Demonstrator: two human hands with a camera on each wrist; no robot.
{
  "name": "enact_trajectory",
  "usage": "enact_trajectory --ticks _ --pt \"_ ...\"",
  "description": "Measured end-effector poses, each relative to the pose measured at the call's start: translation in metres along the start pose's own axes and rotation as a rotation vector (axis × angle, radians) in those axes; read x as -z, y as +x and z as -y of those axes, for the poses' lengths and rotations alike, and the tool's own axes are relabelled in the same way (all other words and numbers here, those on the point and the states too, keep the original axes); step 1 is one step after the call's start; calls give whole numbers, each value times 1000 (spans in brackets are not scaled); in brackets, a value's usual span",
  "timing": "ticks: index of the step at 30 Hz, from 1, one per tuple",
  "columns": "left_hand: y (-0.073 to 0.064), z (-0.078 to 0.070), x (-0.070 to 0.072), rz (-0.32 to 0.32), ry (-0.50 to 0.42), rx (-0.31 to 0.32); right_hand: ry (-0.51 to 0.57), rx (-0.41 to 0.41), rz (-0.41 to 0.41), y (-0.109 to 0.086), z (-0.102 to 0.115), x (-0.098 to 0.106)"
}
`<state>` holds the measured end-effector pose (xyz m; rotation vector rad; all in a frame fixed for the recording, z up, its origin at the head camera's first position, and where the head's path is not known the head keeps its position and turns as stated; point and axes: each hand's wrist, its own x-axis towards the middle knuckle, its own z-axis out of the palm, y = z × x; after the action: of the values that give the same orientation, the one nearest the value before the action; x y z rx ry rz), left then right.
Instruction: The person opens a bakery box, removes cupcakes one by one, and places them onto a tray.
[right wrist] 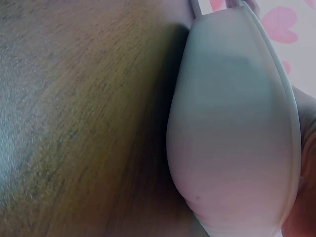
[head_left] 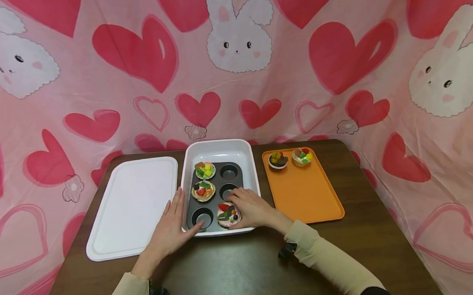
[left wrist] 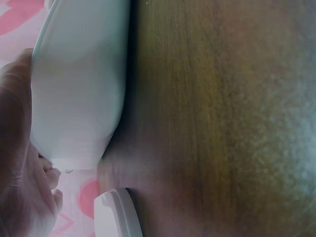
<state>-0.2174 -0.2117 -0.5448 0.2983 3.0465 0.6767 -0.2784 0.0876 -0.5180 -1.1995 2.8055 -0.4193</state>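
Pinching round pink-cream fruit tart with your right hand, fingers curled | tart: near-right on dark-grey six-cup muffin pan | your left hand: fingers extended at white rectangular tub

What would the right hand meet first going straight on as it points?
Past the front tart the right hand holds, probably the middle-left tart in the muffin pan; height unclear.
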Motion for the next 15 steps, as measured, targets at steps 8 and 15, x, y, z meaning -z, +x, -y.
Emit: enact_trajectory --ticks 8,15 --pt "0 1 0 0 -4 6 20 -25 -6 0 1 -1" --pt "-1 0 1 13 -5 15 48 -44 14 0 3 -2"
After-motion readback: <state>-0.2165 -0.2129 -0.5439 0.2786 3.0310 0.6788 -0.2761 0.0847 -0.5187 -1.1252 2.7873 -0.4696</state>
